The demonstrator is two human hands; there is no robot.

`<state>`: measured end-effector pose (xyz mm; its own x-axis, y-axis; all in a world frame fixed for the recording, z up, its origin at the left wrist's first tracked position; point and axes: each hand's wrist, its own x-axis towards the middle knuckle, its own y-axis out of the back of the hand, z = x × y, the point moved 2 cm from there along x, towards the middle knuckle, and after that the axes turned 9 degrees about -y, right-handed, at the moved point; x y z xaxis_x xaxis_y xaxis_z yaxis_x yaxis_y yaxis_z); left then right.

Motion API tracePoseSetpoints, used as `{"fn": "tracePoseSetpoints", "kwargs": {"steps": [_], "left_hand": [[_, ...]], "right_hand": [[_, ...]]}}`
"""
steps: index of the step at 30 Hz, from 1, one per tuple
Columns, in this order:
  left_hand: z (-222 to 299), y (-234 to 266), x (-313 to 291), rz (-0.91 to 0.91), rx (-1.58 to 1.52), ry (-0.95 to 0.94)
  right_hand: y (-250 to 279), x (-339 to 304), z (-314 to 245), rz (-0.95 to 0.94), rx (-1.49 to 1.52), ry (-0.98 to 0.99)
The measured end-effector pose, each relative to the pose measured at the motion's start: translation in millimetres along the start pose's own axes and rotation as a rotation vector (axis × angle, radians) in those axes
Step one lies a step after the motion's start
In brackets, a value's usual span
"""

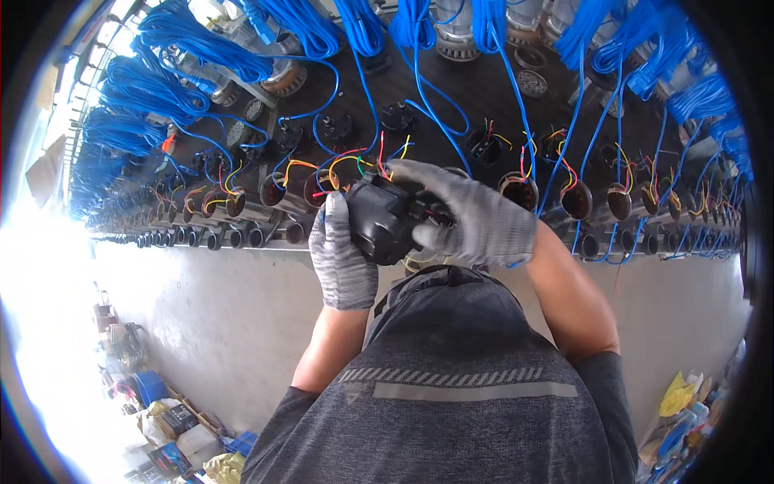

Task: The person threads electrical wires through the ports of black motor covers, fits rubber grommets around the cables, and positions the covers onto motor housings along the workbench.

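Note:
In grey knit gloves, both my hands hold a black plastic housing (pixel 377 216) in front of my chest, at the bench's near edge. My left hand (pixel 345 256) grips its left side, thumb upward along the wall. From the right, my right hand (pixel 476 211) curls over the housing, fingers on its top and thumb at its side; a small dark part with a bit of red (pixel 433 211) shows between them. Red and yellow wires (pixel 348 160) stick up just behind the housing. Whether they join it is hidden.
A dark bench (pixel 395 81) crosses the view, with bundled blue cables (pixel 413 24) hanging along its far side. Open round tubes (pixel 576 199) with coloured wires line its near side. Black round caps (pixel 334 127) lie behind them. Boxes and bags (pixel 181 431) sit on the floor at lower left.

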<state>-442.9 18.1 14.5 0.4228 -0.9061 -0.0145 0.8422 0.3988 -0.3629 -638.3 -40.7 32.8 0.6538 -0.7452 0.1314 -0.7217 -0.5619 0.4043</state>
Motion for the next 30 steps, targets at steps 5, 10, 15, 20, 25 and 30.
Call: {"fn": "tracePoseSetpoints", "kwargs": {"steps": [5,10,15,20,25,30], "left_hand": [[-13.9,11.4,7.3,0.084,-0.326,0.210],[-6.6,13.4,7.5,0.127,-0.332,0.166],[-1.2,15.4,5.3,0.120,-0.083,-0.129],[0.8,10.1,-1.9,0.064,0.027,-0.221],[3.1,6.8,-5.6,0.026,0.121,-0.270],[3.2,8.8,-12.7,0.063,0.159,-0.322]], "right_hand": [[8.6,-41.9,40.0,0.020,0.015,-0.138],[-9.9,-62.3,49.1,0.193,-0.011,-0.289],[-1.7,-59.1,10.4,0.337,-0.281,-0.135],[-0.2,-50.6,-6.3,0.404,-0.637,0.016],[1.0,-43.0,-17.5,0.454,-0.679,0.083],[1.7,-36.3,-23.4,0.380,-0.508,-0.018]]}}
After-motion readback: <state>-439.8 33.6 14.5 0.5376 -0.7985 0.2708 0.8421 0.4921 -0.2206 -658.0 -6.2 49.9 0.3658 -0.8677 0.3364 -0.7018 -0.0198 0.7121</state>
